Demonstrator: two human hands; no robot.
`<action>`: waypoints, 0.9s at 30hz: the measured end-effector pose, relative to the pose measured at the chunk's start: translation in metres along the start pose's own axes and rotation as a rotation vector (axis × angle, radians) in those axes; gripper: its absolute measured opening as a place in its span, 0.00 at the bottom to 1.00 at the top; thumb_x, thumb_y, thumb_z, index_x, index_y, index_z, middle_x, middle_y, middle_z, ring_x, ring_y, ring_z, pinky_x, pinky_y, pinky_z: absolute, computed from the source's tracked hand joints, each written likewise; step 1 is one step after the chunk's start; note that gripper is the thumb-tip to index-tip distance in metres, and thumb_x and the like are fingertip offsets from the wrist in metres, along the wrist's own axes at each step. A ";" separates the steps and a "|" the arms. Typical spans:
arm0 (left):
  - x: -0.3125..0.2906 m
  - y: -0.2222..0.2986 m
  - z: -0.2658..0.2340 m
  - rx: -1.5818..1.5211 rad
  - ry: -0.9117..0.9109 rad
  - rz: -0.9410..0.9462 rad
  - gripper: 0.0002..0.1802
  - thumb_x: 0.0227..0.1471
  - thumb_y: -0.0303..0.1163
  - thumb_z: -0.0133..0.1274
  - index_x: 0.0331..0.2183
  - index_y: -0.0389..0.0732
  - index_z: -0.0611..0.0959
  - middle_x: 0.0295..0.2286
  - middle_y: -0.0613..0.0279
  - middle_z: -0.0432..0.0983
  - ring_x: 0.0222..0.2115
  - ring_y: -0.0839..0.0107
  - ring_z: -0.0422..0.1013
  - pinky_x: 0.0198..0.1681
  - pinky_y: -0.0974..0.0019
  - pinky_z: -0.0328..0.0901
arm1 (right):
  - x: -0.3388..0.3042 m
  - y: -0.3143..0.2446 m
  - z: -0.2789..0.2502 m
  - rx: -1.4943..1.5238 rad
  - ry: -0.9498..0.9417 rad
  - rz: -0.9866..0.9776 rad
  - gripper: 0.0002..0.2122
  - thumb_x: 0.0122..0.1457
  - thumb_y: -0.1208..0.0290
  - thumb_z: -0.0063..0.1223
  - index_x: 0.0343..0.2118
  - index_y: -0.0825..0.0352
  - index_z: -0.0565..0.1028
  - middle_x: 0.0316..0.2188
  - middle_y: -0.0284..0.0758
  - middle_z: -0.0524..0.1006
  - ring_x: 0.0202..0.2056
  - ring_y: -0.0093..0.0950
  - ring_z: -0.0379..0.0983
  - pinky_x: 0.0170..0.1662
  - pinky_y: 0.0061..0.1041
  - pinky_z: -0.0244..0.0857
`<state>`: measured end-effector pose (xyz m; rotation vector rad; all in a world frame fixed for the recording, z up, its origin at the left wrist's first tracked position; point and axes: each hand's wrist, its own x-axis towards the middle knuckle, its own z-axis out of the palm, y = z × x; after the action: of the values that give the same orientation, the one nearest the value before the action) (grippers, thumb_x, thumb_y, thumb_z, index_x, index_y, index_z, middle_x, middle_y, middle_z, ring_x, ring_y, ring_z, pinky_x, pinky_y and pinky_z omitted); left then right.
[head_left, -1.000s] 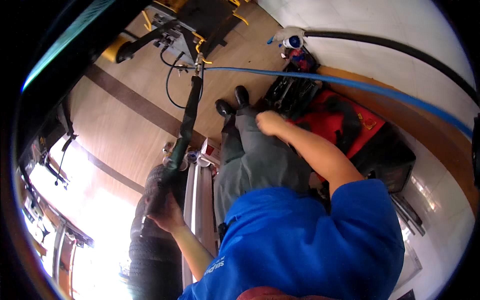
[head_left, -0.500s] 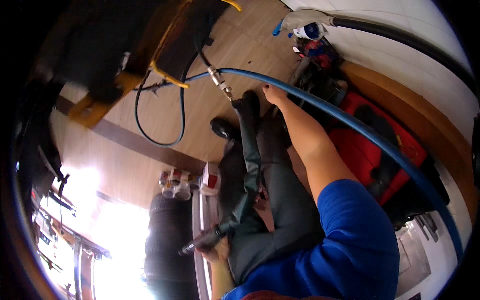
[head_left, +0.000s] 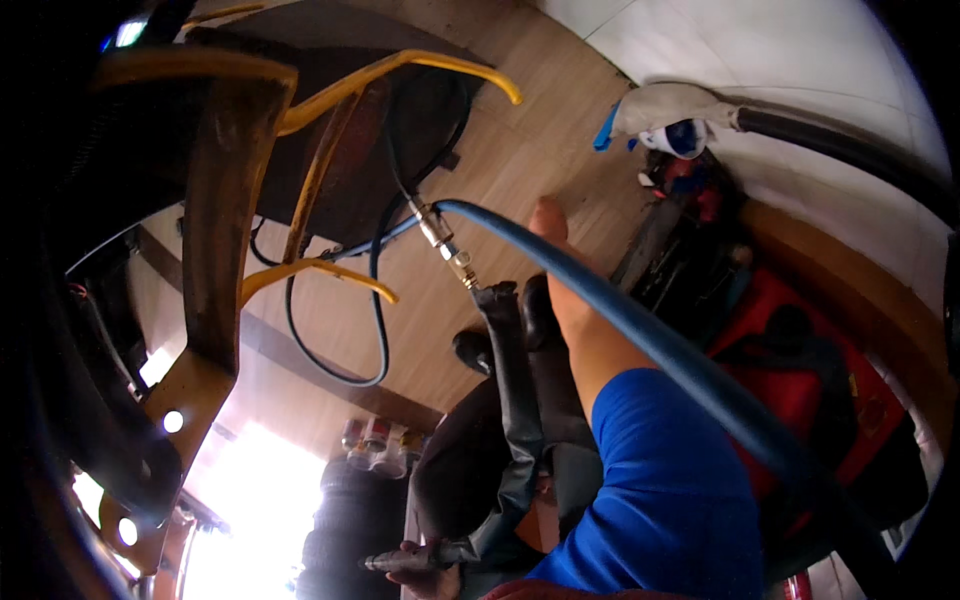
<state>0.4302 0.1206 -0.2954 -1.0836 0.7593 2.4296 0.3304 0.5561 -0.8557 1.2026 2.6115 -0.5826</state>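
At the bottom, my left hand (head_left: 437,580) is closed around a slim, dark air tool (head_left: 405,561) with a narrow tip pointing left. A dark sleeve (head_left: 518,420) runs from the tool across my legs up to a metal hose coupling (head_left: 440,240). A thin black hose (head_left: 378,270) loops over the floor beyond it. My right hand (head_left: 546,218) reaches forward with its fingers drawn together, just beyond a thick blue hose (head_left: 600,287). The blue hose crosses over my right forearm. Blur hides whether anything is in that hand.
A dark metal frame with yellow arms (head_left: 350,85) stands close on the left. Stacked tires (head_left: 350,525) with several jars (head_left: 378,440) on top are at lower left. A red and black case (head_left: 800,390) lies on the right. A black pipe (head_left: 840,150) runs along the white wall (head_left: 780,50).
My view has shifted, so the yellow-armed frame shows larger and the floor things sit lower. My left hand still grips the tool, lower in view. My right hand stays stretched forward.
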 end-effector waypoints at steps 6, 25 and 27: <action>-0.021 0.010 -0.012 0.044 0.086 0.020 0.31 0.55 0.50 0.54 0.54 0.43 0.72 0.53 0.53 0.68 0.56 0.55 0.62 0.63 0.43 0.52 | 0.016 -0.021 -0.156 0.286 0.114 0.430 0.13 0.61 0.71 0.49 0.46 0.71 0.74 0.42 0.51 0.75 0.44 0.47 0.73 0.46 0.42 0.70; -0.035 -0.003 -0.031 0.046 0.115 0.017 0.31 0.54 0.52 0.54 0.53 0.44 0.73 0.53 0.55 0.69 0.57 0.55 0.62 0.63 0.42 0.52 | 0.206 0.229 -0.232 0.576 0.239 0.495 0.08 0.51 0.69 0.61 0.32 0.64 0.81 0.32 0.44 0.80 0.36 0.41 0.78 0.37 0.38 0.71; -0.015 0.009 -0.025 0.068 0.113 -0.034 0.31 0.54 0.52 0.54 0.53 0.44 0.73 0.53 0.56 0.69 0.57 0.55 0.62 0.63 0.42 0.51 | 0.192 0.252 -0.248 0.461 0.195 0.499 0.07 0.51 0.68 0.60 0.31 0.64 0.81 0.31 0.43 0.80 0.34 0.40 0.78 0.36 0.38 0.72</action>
<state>0.4487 0.0964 -0.2948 -1.2062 0.8454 2.3130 0.3923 0.9432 -0.7655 2.0546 2.2319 -1.0289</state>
